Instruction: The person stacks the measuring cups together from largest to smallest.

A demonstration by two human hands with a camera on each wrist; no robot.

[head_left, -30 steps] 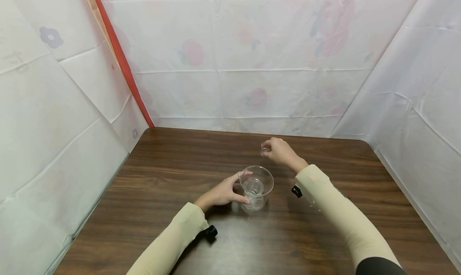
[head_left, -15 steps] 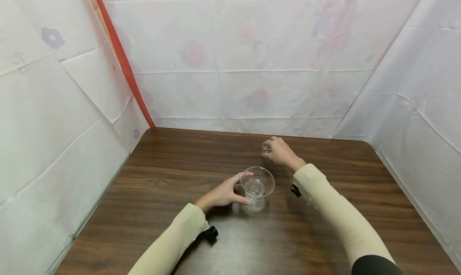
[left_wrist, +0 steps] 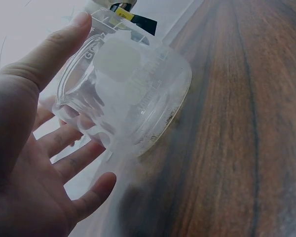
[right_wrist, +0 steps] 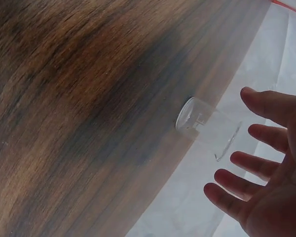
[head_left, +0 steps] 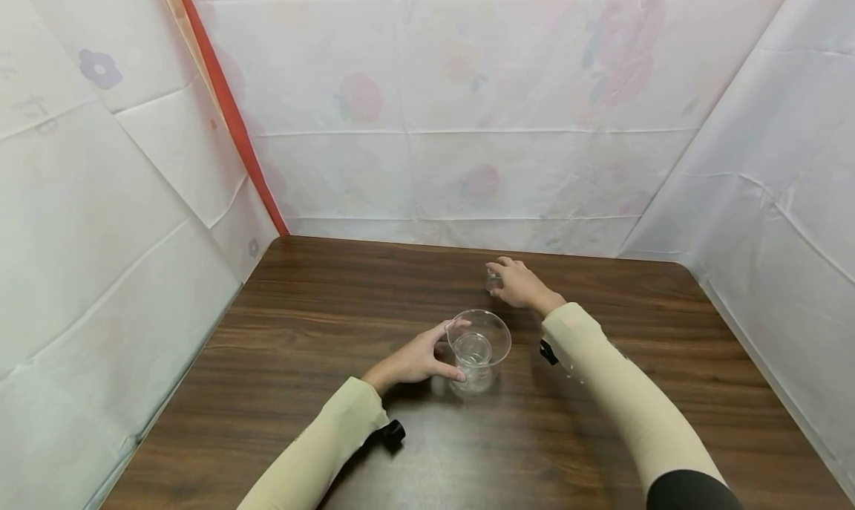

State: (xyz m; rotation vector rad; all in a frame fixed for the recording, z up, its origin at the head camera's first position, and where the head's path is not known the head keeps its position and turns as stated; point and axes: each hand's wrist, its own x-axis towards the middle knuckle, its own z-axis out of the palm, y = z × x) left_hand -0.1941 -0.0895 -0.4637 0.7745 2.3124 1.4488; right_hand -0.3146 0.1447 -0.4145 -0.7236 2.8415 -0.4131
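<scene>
Two pale-sleeved arms reached in from the near side. The left arm (head_left: 317, 447) ended in the left hand (head_left: 417, 355), its thumb toward the near side, fingers spread farther off. The right arm (head_left: 634, 391) stretched farther, the right hand (head_left: 519, 283) loosely splayed, some fingertips hard to make out from above.

Soft light, tabletop (head_left: 461, 462) glare — hazy wrist views

1 lg. clr. beaker (left_wrist: 130, 86): bore "GG" (left_wrist: 92, 51); other wht. print (left_wrist: 147, 98) was too blurred to read. 1 sm. clr. beaker (right_wrist: 207, 126): faint marks (right_wrist: 200, 120) were illeg. 1 yel. label (left_wrist: 123, 13) on blk. item (left_wrist: 145, 23): print was too sm. to read.
</scene>
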